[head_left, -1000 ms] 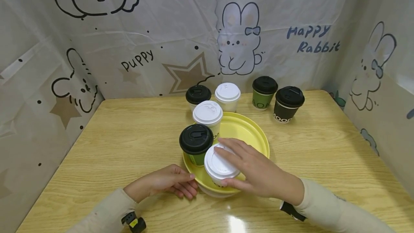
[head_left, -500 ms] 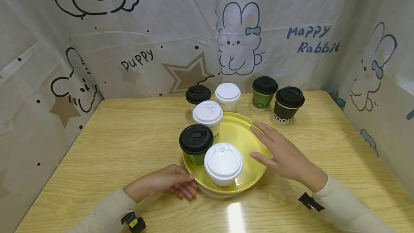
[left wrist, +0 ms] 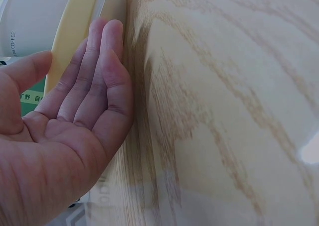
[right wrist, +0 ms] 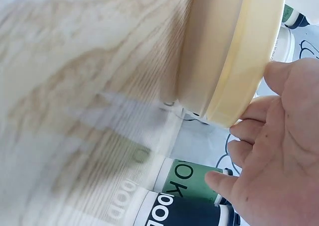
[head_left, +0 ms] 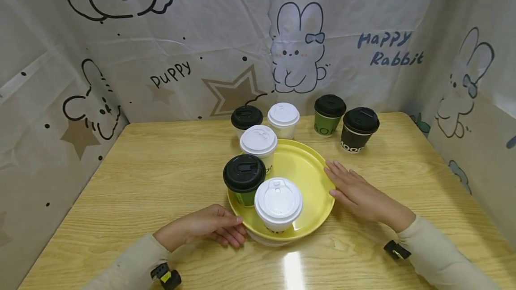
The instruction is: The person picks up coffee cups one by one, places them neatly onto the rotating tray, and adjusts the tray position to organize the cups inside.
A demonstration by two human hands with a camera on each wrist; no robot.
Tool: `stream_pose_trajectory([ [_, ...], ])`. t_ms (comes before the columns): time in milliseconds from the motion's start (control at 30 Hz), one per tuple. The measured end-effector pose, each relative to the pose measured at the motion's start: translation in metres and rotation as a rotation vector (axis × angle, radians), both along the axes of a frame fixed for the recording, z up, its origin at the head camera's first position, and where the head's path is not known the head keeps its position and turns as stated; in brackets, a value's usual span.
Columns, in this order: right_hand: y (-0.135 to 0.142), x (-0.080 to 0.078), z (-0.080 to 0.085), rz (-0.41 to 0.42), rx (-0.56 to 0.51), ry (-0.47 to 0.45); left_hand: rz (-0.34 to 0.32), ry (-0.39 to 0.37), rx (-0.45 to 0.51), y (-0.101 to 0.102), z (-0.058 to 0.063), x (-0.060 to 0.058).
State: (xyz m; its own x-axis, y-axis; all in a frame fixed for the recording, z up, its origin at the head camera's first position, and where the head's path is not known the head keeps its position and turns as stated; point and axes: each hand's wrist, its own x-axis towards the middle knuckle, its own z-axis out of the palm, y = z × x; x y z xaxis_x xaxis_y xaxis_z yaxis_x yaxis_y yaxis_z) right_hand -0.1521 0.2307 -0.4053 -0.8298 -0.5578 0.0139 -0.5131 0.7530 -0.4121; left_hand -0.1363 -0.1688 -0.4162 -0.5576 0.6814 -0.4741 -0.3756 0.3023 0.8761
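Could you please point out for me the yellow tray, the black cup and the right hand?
Yellow tray (head_left: pixel 307 174), head view: bare inner surface.
Black cup (head_left: pixel 356 139), head view: side below the lid.
Right hand (head_left: pixel 360 197), head view: back of the hand.

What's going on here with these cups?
A person's bare left hand touches the near-left rim of a round yellow tray, and their bare right hand touches its right rim; neither hand holds a cup. On the tray stand a green paper cup with a black lid and two white paper cups with white lids. Beyond the tray, four more lidded paper cups stand on the wood-grain table.
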Motion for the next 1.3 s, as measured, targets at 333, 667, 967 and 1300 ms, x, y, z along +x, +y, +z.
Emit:
stream_pose_trajectory([
  [333,0.000,0.005,-0.002,-0.002,0.023,0.028,0.016,0.005,-0.030,-0.003,0.001,-0.002],
  [667,-0.006,0.032,-0.007,0.053,-0.007,0.068,0.080,0.054,-0.069,-0.017,-0.001,-0.018],
  [967,-0.020,0.056,-0.007,0.087,0.012,0.077,0.138,0.131,-0.143,-0.023,0.003,-0.035],
  [1300,-0.027,0.064,-0.005,0.107,0.012,0.122,0.158,0.162,-0.184,-0.024,0.005,-0.042],
])
